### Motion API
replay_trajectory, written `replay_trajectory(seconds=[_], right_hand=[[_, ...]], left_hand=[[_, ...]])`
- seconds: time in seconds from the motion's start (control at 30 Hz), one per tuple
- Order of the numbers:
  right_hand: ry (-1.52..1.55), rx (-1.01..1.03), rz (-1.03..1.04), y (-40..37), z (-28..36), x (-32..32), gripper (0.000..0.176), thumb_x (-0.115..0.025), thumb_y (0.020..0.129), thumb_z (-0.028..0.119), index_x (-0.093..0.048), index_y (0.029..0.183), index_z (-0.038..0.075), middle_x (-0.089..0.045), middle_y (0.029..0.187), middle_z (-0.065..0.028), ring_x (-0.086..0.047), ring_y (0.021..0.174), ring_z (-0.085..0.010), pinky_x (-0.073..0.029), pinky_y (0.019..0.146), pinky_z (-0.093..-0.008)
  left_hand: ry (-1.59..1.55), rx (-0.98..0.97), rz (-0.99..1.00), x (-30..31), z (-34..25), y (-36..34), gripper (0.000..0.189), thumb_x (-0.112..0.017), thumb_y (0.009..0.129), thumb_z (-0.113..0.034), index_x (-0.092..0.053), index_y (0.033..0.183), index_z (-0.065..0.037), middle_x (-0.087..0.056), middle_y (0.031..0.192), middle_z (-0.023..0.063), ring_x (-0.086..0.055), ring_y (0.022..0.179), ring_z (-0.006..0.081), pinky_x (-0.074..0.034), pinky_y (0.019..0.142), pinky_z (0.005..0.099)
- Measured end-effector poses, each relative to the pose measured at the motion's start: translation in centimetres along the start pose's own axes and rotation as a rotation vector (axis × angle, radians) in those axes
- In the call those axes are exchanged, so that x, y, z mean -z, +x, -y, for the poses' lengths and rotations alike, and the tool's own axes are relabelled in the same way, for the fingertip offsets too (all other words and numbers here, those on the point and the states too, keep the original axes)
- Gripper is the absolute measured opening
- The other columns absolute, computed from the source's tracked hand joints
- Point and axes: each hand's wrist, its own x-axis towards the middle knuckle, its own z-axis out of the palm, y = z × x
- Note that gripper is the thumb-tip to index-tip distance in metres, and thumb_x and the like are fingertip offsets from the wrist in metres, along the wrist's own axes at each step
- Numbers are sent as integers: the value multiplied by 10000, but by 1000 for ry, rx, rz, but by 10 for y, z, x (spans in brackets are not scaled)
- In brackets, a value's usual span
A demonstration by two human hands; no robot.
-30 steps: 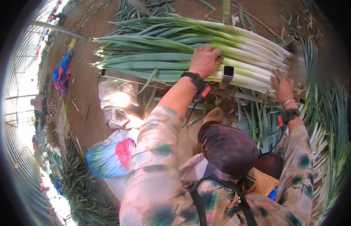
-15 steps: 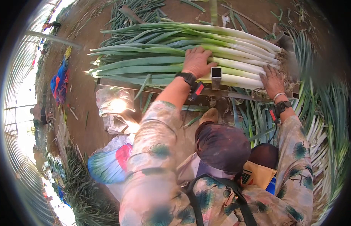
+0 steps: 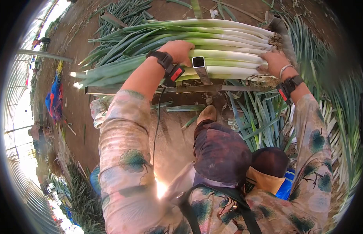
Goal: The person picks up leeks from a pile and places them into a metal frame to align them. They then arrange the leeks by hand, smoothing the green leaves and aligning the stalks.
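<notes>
A wide bundle of long green onions (image 3: 228, 54), with white stalks to the right and green leaves to the left, lies across a metal rack (image 3: 220, 88). My left hand (image 3: 178, 51) is curled round the near stalks where white turns to green; its fingertips are partly hidden. At the root end, my right hand (image 3: 275, 62) grips the same near stalks, its thumb side against the white ends. A square metal post (image 3: 201, 70) of the rack stands up between my hands, in front of the stalks.
Many more green onions (image 3: 333, 156) are heaped on the right, and some leaves (image 3: 263, 117) lie below the rack. Another leafy pile (image 3: 123, 15) sits behind. A blue and red cloth (image 3: 54, 97) hangs at left. My shoe (image 3: 207, 114) is near the rack.
Both hands have gone from lying on top of the bundle to curling round its near stalks. My left hand has shifted left. Leaf tips at the near left are blurred by motion.
</notes>
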Motion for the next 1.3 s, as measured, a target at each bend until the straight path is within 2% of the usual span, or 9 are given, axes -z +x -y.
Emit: replay_trajectory(seconds=[0.1, 0.17, 0.23, 0.53, 0.73, 0.77, 0.93, 1.13, 1.3], right_hand=[[-42, -25, 77, -4, 7, 22, 418, -700, 789, 413, -661, 1088, 123, -685, 1011, -109, -554, 1095, -312, -399, 899, -465], [31, -19, -72, -20, 3, 3, 394, -706, 787, 400, -644, 1047, 110, -681, 966, -117, -588, 1007, -316, -405, 875, -445], [180, -98, -108, -34, 11, -16, 388, -717, 782, 391, -631, 1021, 97, -666, 959, -137, -604, 936, -325, -407, 850, -438], [90, -73, -444, -34, 28, -52, 288, -699, 801, 320, -622, 992, 119, -667, 920, -116, -597, 899, -329, -391, 833, -435], [89, -74, -410, -41, 33, -44, 272, -707, 794, 316, -611, 957, 121, -659, 912, -109, -585, 894, -328, -386, 828, -433], [81, -71, -408, -42, 32, -47, 271, -706, 794, 317, -611, 954, 120, -658, 910, -111, -585, 894, -329, -386, 828, -434], [37, -60, -478, -42, 33, -49, 272, -705, 793, 324, -613, 939, 114, -651, 901, -118, -579, 902, -334, -385, 829, -435], [103, -109, -388, -41, 36, -46, 276, -709, 793, 325, -616, 939, 110, -653, 916, -127, -578, 914, -342, -390, 840, -437], [123, -83, -402, -39, 31, -47, 270, -705, 795, 318, -616, 918, 94, -655, 907, -143, -581, 906, -361, -400, 840, -455]], left_hand=[[30, 10, -31, 6, -13, -16, 594, -773, 652, -304, -626, 1194, -111, -672, 1063, 163, -628, 1014, 341, -494, 883, 438], [10, 60, 20, 7, -32, -41, 456, -755, 712, -295, -643, 1116, -116, -668, 1036, 147, -624, 1007, 338, -494, 843, 455], [105, 116, -266, -13, -54, -68, 376, -743, 746, -277, -635, 1075, -129, -647, 1026, 117, -609, 1028, 323, -481, 832, 462], [253, 89, -658, -79, -45, -60, 102, -617, 771, -159, -606, 872, -174, -622, 914, 68, -616, 895, 261, -439, 756, 414], [-242, 49, -254, -42, -16, -65, 285, -622, 857, -332, -686, 1056, -138, -665, 1083, 121, -614, 1024, 335, -471, 865, 437], [-225, 155, -73, -25, 0, -61, 391, -525, 914, -403, -653, 1157, -126, -658, 1140, 143, -613, 1047, 350, -475, 898, 429], [-65, 680, -68, -24, 91, -118, 588, -259, 970, -470, -618, 1236, -88, -594, 1287, 141, -560, 1185, 332, -346, 1031, 506], [67, 876, -522, -68, 86, -119, 380, -376, 978, -347, -675, 1062, -127, -662, 1126, 131, -602, 1081, 307, -394, 954, 500], [191, 581, -598, -34, 68, -109, 257, -475, 942, -296, -662, 1022, -139, -656, 1042, 95, -597, 1050, 306, -438, 868, 484]])
